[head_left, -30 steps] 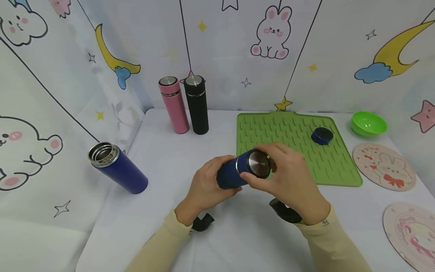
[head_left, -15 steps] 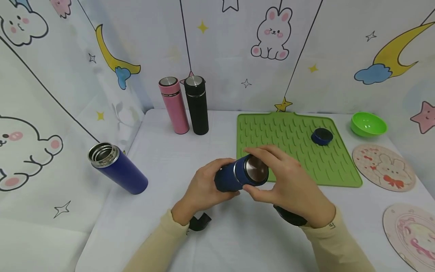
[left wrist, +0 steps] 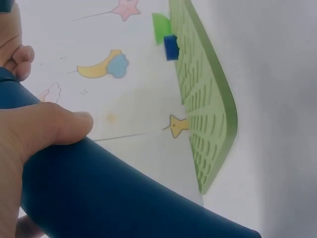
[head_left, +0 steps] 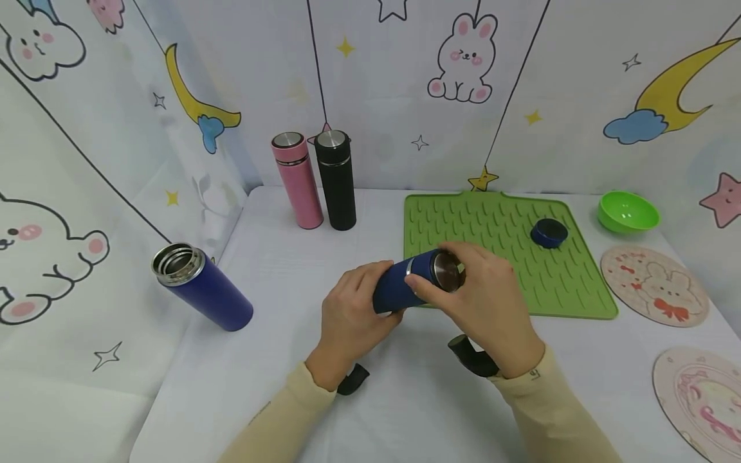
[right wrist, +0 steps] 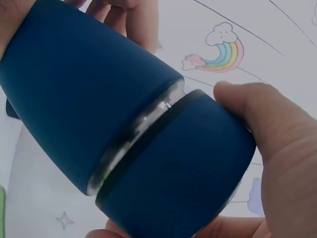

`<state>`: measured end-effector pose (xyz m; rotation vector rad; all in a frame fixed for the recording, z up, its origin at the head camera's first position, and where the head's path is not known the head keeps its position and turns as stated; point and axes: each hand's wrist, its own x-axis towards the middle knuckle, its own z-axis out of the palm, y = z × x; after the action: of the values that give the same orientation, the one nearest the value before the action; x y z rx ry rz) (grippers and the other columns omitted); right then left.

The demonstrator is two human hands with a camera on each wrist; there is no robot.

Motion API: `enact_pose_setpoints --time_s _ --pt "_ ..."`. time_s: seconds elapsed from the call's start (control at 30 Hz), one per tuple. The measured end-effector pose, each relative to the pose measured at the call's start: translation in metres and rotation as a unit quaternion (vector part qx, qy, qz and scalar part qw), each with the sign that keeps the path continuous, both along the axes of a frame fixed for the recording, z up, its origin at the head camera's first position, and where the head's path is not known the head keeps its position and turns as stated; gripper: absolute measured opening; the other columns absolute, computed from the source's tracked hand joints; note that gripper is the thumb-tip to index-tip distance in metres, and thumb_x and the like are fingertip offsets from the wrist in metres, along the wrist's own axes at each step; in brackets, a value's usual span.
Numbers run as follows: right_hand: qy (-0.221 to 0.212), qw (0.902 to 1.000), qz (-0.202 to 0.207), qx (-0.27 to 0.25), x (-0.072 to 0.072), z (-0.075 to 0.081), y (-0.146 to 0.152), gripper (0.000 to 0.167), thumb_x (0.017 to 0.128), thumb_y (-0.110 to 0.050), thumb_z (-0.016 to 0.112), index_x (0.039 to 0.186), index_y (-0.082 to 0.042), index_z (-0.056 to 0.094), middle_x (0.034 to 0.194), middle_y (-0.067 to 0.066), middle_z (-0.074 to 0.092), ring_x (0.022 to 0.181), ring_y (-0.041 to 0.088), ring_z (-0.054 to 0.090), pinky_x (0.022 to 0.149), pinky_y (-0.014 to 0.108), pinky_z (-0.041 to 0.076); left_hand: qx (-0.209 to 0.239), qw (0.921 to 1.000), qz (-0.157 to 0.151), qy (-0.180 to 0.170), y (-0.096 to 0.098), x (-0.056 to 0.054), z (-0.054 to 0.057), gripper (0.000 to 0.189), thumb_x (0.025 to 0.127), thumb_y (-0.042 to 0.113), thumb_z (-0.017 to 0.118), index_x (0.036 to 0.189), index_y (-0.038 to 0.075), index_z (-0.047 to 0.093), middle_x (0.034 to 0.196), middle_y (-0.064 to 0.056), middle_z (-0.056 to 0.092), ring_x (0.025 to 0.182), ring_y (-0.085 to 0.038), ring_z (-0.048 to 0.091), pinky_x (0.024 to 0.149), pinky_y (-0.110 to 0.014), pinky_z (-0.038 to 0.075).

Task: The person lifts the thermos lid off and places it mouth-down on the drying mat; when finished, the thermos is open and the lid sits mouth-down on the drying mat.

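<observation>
A blue thermos [head_left: 393, 292] is tilted above the table's middle, its steel-topped end toward the right. My left hand [head_left: 353, 312] grips its body, thumb over the side in the left wrist view. Fingers and thumb of my right hand [head_left: 492, 299] hold the blue lid [right wrist: 183, 163]. A silver ring [right wrist: 141, 129] shows between body and lid in the right wrist view. At the left, a second blue thermos [head_left: 211, 296] stands without a lid, its steel mouth showing. A loose blue lid [head_left: 548, 233] sits on the green mat [head_left: 463, 222].
Pink [head_left: 299, 190] and black thermoses [head_left: 337, 193] stand lidded at the back left. To the right of the mat are a green bowl [head_left: 628, 222], a round bunny placemat [head_left: 625, 270] and a pink round placemat [head_left: 671, 373]. Printed cloth hangs behind and at the left.
My right hand loosened its fingers around the lid half a second ago, then turned and wrapped them closer again. The thermos has shifted slightly up and right, its lid end turned further right.
</observation>
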<state>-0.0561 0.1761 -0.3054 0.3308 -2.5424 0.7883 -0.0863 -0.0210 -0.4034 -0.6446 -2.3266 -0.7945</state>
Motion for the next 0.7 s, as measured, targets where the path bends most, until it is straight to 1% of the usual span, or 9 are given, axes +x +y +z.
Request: enact_pose_setpoints --time_s 0.07,0.13,0.27,0.37,0.43,0.53,0.7 --pt "-0.001 1.0000 -0.004 -0.001 -0.002 -0.002 0.000 0.056 0.081 -0.040 0.089 0.116 0.000 0.073 0.091 0.012 0.075 0.066 0.015 0.065 0.061 0.033 0.055 -0.005 0.9999 0.005 0.011 0.000 0.000 0.000 0.072 0.067 0.030 0.095 0.131 0.016 0.065 0.121 -0.003 0.075 0.106 -0.024 0.074 0.093 -0.038 0.062" --pt "-0.002 1.0000 -0.001 -0.004 -0.003 -0.003 0.001 0.055 0.080 -0.039 0.090 0.116 0.000 0.073 0.092 0.012 0.075 0.066 0.015 0.065 0.060 0.032 0.055 -0.004 1.0000 0.000 0.008 -0.001 -0.001 0.000 0.072 0.067 0.030 0.096 0.130 0.016 0.065 0.121 -0.003 0.075 0.105 -0.024 0.074 0.093 -0.038 0.063" --pt "0.007 0.9997 0.020 -0.009 -0.003 -0.005 0.003 0.056 0.077 -0.035 0.092 0.116 -0.002 0.072 0.096 0.012 0.075 0.065 0.013 0.063 0.059 0.028 0.054 0.005 0.9995 -0.025 -0.020 -0.003 -0.001 0.000 0.074 0.068 0.031 0.096 0.132 0.017 0.063 0.121 -0.004 0.074 0.105 -0.023 0.073 0.091 -0.039 0.063" --pt "0.020 0.9988 0.043 -0.011 -0.003 -0.005 0.005 0.058 0.074 -0.033 0.094 0.118 -0.002 0.071 0.099 0.010 0.073 0.065 0.011 0.059 0.058 0.026 0.053 0.008 0.9979 -0.045 -0.046 -0.006 -0.002 0.000 0.076 0.068 0.031 0.096 0.134 0.018 0.062 0.121 -0.004 0.074 0.106 -0.022 0.073 0.091 -0.039 0.063" --pt "0.029 0.9978 0.059 -0.011 -0.002 -0.005 0.006 0.060 0.071 -0.031 0.095 0.119 -0.003 0.071 0.101 0.010 0.073 0.066 0.010 0.060 0.058 0.026 0.055 0.008 0.9965 -0.056 -0.061 -0.008 -0.002 0.001 0.077 0.069 0.031 0.096 0.136 0.019 0.060 0.123 -0.003 0.073 0.108 -0.021 0.072 0.092 -0.039 0.063" --pt "0.041 0.9958 0.081 -0.010 -0.001 -0.004 0.009 0.063 0.068 -0.028 0.097 0.120 -0.004 0.071 0.103 0.009 0.072 0.069 0.009 0.061 0.060 0.024 0.055 0.009 0.9942 -0.071 -0.080 -0.012 -0.003 0.003 0.079 0.069 0.030 0.097 0.137 0.020 0.059 0.125 -0.002 0.073 0.110 -0.020 0.072 0.093 -0.039 0.062" --pt "0.063 0.9906 0.121 -0.007 -0.001 -0.001 0.013 0.067 0.065 -0.024 0.097 0.125 -0.009 0.070 0.106 0.007 0.073 0.076 0.010 0.061 0.066 0.017 0.051 0.009 0.9909 -0.089 -0.101 -0.016 -0.005 0.005 0.079 0.070 0.027 0.097 0.138 0.021 0.058 0.128 -0.001 0.071 0.114 -0.019 0.070 0.096 -0.039 0.061"
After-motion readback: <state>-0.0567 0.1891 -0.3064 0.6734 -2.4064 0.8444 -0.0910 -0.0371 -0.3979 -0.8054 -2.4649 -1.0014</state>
